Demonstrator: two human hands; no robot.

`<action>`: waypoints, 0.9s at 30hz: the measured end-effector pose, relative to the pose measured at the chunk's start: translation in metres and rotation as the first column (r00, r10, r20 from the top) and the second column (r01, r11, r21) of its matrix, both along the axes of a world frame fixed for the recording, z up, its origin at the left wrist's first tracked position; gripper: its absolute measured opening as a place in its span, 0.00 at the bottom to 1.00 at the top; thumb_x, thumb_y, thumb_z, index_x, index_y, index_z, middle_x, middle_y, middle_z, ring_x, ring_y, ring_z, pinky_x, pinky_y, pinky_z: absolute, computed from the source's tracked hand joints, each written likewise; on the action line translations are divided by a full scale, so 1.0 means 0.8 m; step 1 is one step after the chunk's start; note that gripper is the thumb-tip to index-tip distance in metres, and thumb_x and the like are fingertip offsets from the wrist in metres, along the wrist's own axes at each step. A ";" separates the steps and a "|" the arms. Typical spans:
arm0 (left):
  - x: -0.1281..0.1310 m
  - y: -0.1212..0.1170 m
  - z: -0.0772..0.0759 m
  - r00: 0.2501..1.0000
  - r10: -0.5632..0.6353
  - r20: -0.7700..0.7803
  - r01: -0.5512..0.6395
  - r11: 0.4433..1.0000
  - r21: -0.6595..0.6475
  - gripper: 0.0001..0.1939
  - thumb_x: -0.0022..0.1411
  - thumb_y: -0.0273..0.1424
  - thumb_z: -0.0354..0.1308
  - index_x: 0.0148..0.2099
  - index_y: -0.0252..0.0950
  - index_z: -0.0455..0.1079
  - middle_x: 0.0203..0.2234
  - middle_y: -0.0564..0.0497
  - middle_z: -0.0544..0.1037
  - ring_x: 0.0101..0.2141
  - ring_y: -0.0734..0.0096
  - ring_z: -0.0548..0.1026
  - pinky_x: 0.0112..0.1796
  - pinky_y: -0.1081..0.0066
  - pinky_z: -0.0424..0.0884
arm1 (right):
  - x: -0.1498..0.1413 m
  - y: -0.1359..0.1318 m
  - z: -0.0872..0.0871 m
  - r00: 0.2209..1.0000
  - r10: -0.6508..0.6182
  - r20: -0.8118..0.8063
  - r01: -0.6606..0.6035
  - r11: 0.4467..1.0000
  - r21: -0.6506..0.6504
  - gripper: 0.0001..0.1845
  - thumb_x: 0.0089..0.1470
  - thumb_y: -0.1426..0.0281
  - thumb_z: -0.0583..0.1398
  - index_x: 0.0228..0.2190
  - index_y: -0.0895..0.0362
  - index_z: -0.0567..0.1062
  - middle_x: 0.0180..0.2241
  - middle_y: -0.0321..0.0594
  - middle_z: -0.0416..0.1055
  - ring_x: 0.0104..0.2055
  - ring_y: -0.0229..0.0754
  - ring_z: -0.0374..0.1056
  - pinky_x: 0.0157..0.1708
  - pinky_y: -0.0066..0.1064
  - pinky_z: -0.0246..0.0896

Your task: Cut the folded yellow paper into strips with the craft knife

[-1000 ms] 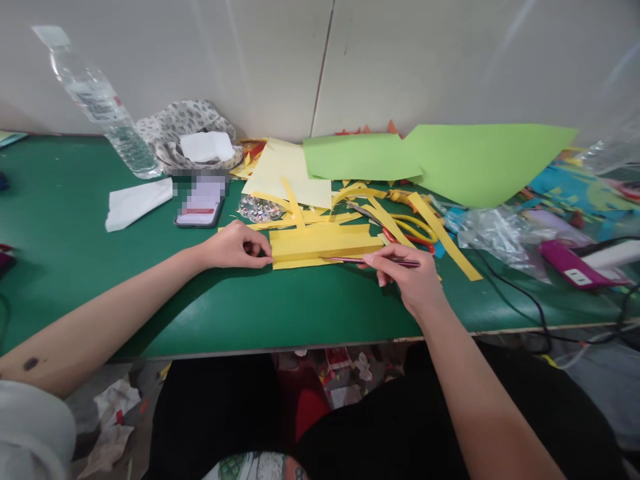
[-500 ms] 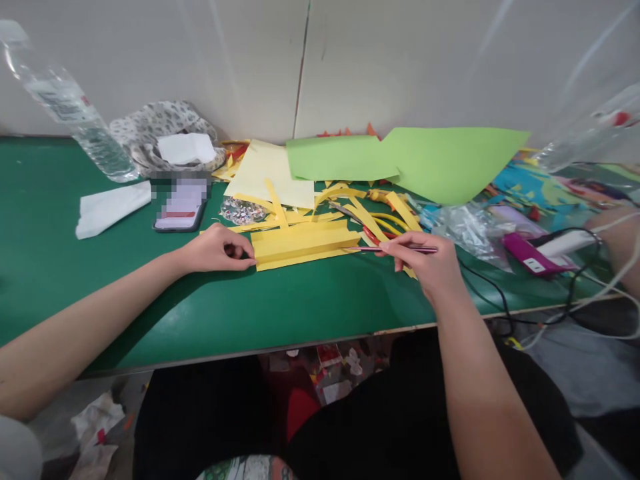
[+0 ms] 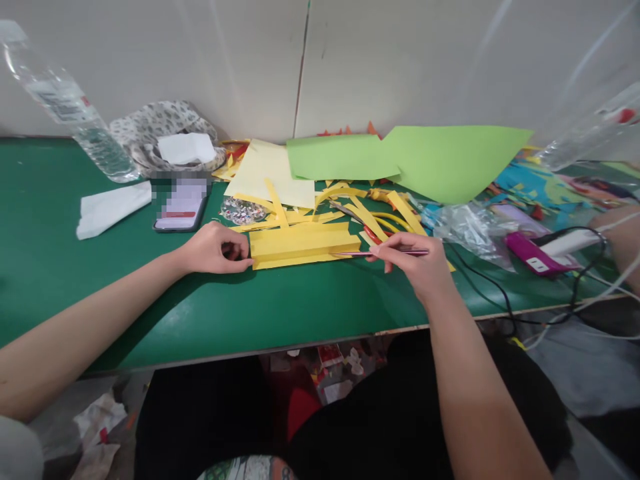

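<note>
A folded yellow paper strip (image 3: 300,245) lies flat on the green table (image 3: 280,307). My left hand (image 3: 217,249) is curled at the strip's left end, fingertips pinching or pressing that end down. My right hand (image 3: 415,263) is closed round a thin pink pencil (image 3: 380,253), held nearly level, its tip touching the strip's right part. Loose yellow paper strips (image 3: 373,217) and yellow-handled scissors (image 3: 395,225) lie just behind the right hand.
Behind are a pale yellow sheet (image 3: 270,172), a green sheet (image 3: 430,160), a phone (image 3: 181,203), a white tissue (image 3: 111,208), a water bottle (image 3: 70,110) and a patterned pouch (image 3: 160,137). At right lie plastic wrap (image 3: 465,227), a purple device (image 3: 535,257) and cables (image 3: 500,300). Another person's arm (image 3: 617,240) shows far right.
The pencil tip moved off the strip's right end half a second ago and is now back on the strip. The left hand stays at the left end. The view panned slightly.
</note>
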State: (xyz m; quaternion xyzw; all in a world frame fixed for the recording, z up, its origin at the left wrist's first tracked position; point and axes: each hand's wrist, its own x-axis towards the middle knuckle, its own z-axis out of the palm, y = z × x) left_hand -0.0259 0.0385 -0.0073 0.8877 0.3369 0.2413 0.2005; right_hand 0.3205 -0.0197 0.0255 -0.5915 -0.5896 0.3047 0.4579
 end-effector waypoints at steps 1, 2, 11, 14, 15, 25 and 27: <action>0.000 -0.001 0.001 1.000 0.003 0.018 -0.003 0.999 0.039 0.13 0.53 0.34 0.60 0.21 0.35 0.67 0.13 0.58 0.68 0.15 0.83 0.62 0.19 0.79 0.58 | -0.001 -0.001 0.000 1.000 0.009 -0.002 -0.009 1.000 -0.002 0.09 0.41 0.67 0.67 0.15 0.55 0.75 0.15 0.36 0.71 0.19 0.39 0.66 0.21 0.31 0.58; 0.000 -0.002 0.002 0.999 0.010 0.042 -0.013 0.996 0.084 0.14 0.54 0.34 0.60 0.20 0.35 0.64 0.13 0.58 0.67 0.16 0.82 0.62 0.20 0.78 0.58 | -0.001 -0.002 0.001 1.000 0.019 -0.008 -0.019 1.000 -0.004 0.09 0.41 0.68 0.67 0.15 0.55 0.75 0.15 0.36 0.71 0.18 0.38 0.65 0.21 0.31 0.58; 0.006 0.005 -0.002 0.999 -0.014 0.046 -0.001 0.945 0.326 0.16 0.59 0.37 0.61 0.47 0.35 0.70 0.43 0.45 0.76 0.45 0.63 0.72 0.49 0.62 0.67 | -0.014 -0.008 -0.005 0.983 0.042 -0.181 -0.038 0.999 0.023 0.07 0.41 0.70 0.67 0.16 0.56 0.76 0.16 0.36 0.74 0.15 0.33 0.60 0.17 0.28 0.55; 0.007 0.008 -0.006 0.992 -0.127 -0.027 0.130 0.954 0.270 0.17 0.62 0.36 0.58 0.52 0.36 0.69 0.46 0.45 0.77 0.47 0.64 0.72 0.51 0.62 0.66 | -0.038 -0.011 -0.013 0.963 0.082 -0.256 -0.079 0.997 0.021 0.07 0.43 0.68 0.66 0.19 0.56 0.76 0.18 0.36 0.75 0.15 0.33 0.60 0.17 0.28 0.56; 0.007 0.009 -0.007 0.989 -0.144 -0.039 0.149 0.955 0.255 0.15 0.63 0.36 0.58 0.51 0.37 0.70 0.45 0.45 0.77 0.47 0.65 0.73 0.51 0.62 0.66 | -0.048 -0.013 -0.016 0.961 0.095 -0.261 -0.092 0.996 0.021 0.07 0.43 0.67 0.67 0.19 0.56 0.76 0.19 0.37 0.75 0.15 0.34 0.61 0.17 0.28 0.57; 0.007 0.010 -0.010 0.985 -0.168 -0.025 0.170 0.960 0.225 0.14 0.63 0.36 0.58 0.49 0.37 0.72 0.42 0.46 0.79 0.44 0.64 0.75 0.48 0.63 0.69 | -0.104 -0.021 -0.027 0.980 0.132 -0.151 -0.140 0.989 -0.045 0.11 0.47 0.61 0.66 0.24 0.57 0.78 0.25 0.40 0.78 0.17 0.34 0.63 0.20 0.29 0.64; 0.007 0.010 -0.009 0.986 -0.168 -0.022 0.169 0.962 0.213 0.14 0.63 0.35 0.58 0.49 0.36 0.72 0.42 0.46 0.79 0.44 0.64 0.75 0.48 0.63 0.68 | -0.103 -0.020 -0.027 0.981 0.126 -0.145 -0.134 0.990 -0.049 0.11 0.47 0.62 0.66 0.24 0.57 0.78 0.23 0.39 0.77 0.17 0.34 0.63 0.20 0.29 0.63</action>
